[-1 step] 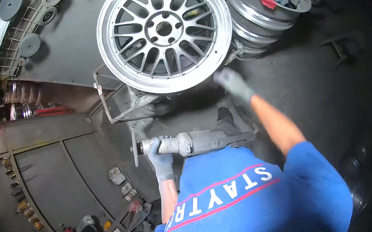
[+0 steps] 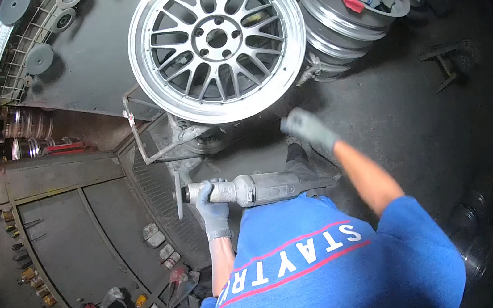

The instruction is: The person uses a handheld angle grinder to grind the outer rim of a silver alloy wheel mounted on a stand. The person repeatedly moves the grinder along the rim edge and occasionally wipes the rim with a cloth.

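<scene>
Dark concrete floor point(image 2: 415, 113) is carrying a metal stand point(image 2: 157, 137) under the alloy wheel point(image 2: 216, 42); stacked rims point(image 2: 335, 24) are sitting just beside.

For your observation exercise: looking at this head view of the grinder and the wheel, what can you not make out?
Head view:
- Right hand: motion-blurred, so its grip or touch is unclear.
- Grinder rear end: hidden behind the blue shirt.
- Stand under the wheel: mostly covered by the wheel.
- Bottles on the lower-left shelf: too small to identify.
- Second rim: far side cut off by the top edge.
</scene>
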{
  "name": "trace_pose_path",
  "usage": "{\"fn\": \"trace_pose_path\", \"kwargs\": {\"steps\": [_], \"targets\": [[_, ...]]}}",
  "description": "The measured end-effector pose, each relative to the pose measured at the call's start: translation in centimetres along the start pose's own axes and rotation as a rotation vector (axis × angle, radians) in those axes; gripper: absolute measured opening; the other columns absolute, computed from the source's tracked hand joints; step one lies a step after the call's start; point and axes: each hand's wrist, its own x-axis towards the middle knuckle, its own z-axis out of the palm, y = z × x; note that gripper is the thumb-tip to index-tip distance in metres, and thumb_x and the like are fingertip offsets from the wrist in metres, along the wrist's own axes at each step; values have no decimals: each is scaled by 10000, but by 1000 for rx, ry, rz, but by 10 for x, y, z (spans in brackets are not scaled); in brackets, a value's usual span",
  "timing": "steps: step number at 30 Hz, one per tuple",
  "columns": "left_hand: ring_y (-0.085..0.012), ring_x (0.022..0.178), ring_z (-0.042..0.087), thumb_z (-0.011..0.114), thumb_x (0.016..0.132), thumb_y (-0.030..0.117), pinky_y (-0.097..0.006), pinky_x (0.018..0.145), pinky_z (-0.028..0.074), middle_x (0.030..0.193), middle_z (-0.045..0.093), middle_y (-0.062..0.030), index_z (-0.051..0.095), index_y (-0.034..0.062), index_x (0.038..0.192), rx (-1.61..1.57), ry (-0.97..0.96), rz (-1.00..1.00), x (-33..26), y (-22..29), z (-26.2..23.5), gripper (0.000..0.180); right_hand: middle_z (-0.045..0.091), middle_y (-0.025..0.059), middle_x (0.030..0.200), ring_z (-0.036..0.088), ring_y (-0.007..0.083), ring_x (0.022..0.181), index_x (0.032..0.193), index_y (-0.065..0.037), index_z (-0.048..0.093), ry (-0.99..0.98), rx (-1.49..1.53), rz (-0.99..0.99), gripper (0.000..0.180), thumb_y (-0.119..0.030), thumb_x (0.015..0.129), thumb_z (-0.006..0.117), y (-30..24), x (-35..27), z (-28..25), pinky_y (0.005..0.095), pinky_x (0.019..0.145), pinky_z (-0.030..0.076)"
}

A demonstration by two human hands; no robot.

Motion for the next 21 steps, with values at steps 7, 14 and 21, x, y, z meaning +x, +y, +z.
{"fn": "trace_pose_path", "kwargs": {"steps": [7,14,21], "targets": [[-291,955,682,700,890,138,-458,942,557,973,699,-128,667,35,976,45,-190,-137,37,-28,37,138,586,278,1412,560,370,1348,1503,17,446,-194,81,121,957,-527,809,819,17,-150,62,425,1138,425],[-201,886,703,726,927,111,-357,838,583,969,713,-71,675,92,1043,88,-141,-270,42,-89,129,128,613,206,1400,576,290,1316,1481,25,481,-138,322,144,745,-403,929,740,74,-172,15,390,1115,435],[-184,854,684,769,904,148,-377,797,579,903,665,-19,656,133,1014,165,-220,-332,38,-178,220,158,556,174,1467,517,258,1357,1517,47,442,-35,549,257,686,-409,1037,623,56,-220,-81,374,1141,400]]}}
